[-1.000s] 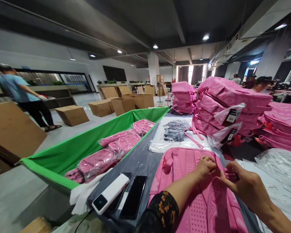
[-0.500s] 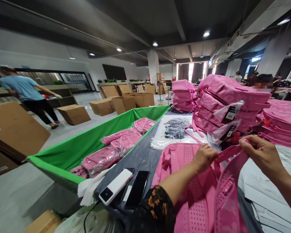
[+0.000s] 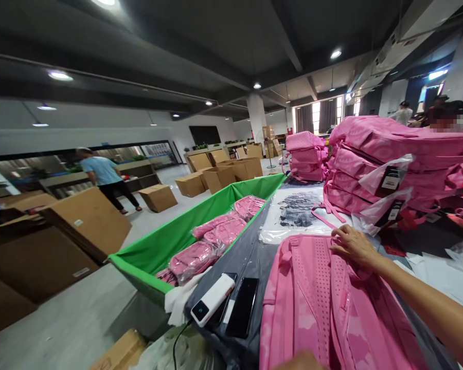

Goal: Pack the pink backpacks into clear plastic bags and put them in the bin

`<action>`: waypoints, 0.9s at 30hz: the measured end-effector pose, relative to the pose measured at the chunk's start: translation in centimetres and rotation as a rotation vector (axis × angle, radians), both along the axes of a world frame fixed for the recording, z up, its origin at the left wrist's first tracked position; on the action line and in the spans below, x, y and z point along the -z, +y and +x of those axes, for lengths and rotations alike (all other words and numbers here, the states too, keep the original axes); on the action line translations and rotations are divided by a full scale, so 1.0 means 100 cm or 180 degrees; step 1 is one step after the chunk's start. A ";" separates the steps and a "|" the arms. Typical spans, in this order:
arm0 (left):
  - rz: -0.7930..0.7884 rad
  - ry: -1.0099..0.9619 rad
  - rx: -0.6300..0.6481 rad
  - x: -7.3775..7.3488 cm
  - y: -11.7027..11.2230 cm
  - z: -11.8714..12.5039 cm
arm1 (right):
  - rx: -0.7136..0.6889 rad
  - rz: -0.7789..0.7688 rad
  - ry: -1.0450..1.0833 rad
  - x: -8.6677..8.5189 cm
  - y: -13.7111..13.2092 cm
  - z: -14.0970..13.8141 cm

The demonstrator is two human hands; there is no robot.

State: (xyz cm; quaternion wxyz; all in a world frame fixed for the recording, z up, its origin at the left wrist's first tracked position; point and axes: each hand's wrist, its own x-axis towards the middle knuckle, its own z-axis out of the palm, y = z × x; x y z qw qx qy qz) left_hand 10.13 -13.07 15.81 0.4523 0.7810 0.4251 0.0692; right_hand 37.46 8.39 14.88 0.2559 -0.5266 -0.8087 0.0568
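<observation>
A pink backpack (image 3: 304, 313) lies on the table in front of me with its dotted back panel and shoulder straps facing up. My right hand (image 3: 353, 246) is at the bag's top edge, its bent fingers closed on the upper end of a shoulder strap (image 3: 337, 277). Only a small, blurred part of my left hand (image 3: 301, 361) shows at the bottom edge, over the lower part of the backpack; its fingers are hidden.
Stacked pink backpacks (image 3: 393, 139) with tags stand behind the bag. To the left, a green-lined bin (image 3: 146, 257) holds several plastic-wrapped pink bags. A white power bank (image 3: 214, 298) and a black phone (image 3: 243, 308) lie nearby. Cardboard boxes and a walking person (image 3: 104, 174) are farther left.
Both hands have let go of the raised strap piece, and the straps now lie on the backpack. My left hand has dropped to the bottom edge; the view has turned left.
</observation>
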 end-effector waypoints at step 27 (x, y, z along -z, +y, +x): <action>0.2127 0.1089 -0.0346 0.080 0.199 0.029 | 0.0176 -0.0177 -0.0723 0.098 -0.038 0.023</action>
